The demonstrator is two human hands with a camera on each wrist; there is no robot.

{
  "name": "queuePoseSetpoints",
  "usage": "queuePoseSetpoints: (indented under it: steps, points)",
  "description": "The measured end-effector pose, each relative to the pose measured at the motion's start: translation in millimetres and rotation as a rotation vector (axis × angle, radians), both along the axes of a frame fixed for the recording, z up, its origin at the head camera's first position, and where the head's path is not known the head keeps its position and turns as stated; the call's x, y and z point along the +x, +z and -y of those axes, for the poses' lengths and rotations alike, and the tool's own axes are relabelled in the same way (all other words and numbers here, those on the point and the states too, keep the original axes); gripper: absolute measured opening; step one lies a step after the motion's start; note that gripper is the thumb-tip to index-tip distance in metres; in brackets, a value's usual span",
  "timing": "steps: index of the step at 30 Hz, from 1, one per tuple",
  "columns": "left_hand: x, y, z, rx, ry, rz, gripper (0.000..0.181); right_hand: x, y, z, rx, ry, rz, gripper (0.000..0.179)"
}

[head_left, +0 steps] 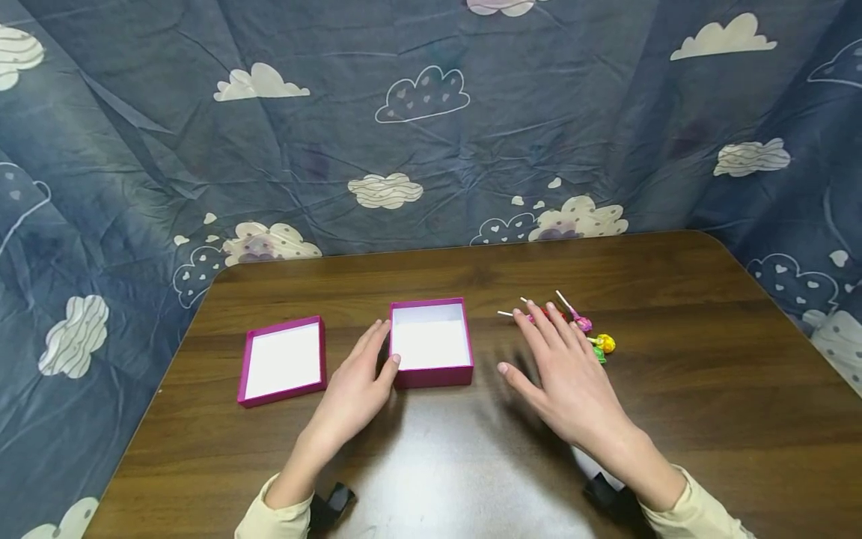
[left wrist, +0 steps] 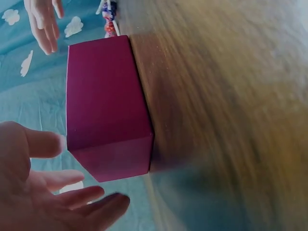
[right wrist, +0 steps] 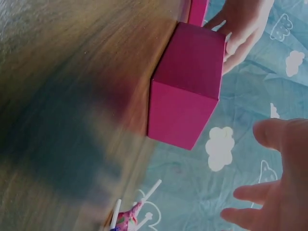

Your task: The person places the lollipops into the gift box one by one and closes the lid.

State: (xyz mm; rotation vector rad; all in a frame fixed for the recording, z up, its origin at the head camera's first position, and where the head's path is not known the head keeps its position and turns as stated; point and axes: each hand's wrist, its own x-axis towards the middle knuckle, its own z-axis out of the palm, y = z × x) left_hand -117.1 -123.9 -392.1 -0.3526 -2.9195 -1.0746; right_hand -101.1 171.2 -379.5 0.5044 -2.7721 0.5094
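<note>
Okay, the lidless box (head_left: pixel 434 376) sits beside the left hand (head_left: pixel 353 393), fingers loosely extended; lollipops (head_left: pixel 583 324) lie just beyond the spread right hand (head_left: pixel 572 385). I'd steady the box lightly, pinching sweets by their sticks.

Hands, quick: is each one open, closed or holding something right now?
Left hand: open, beside the magenta box, not gripping it.
Right hand: open, holding nothing, near the lollipops.

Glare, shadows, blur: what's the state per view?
Head: glare on the near table, soft shadows by left hand and right hand, box edges fairly crisp; left wrist: table grain smeared, pale glare top right; right wrist: broad, blurry dark shadow on the table.
</note>
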Motion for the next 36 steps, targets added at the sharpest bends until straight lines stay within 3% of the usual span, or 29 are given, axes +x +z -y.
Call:
queuePoseSetpoints:
  steps: [12,19,23,36]
  points:
    - [-5.9,-3.3,5.8,0.284,-0.057,0.119,0.053,-4.9,11.2,-6.5,-0.160,0.081,-0.123,0.056]
    - [-6.1,-2.8,9.9,0.293,-0.017,0.172,0.053,-7.1,23.2,-19.5,-0.267,0.082,-0.067,0.048]
    - [-6.3,-1.6,10.5,0.305,-0.008,0.201,0.055,-6.0,29.2,-26.7,-0.284,0.065,-0.008,0.043]
    - [-7.0,-1.7,10.8,0.306,-0.010,0.212,0.056,-5.1,37.0,-51.2,-0.297,0.056,0.068,0.025]
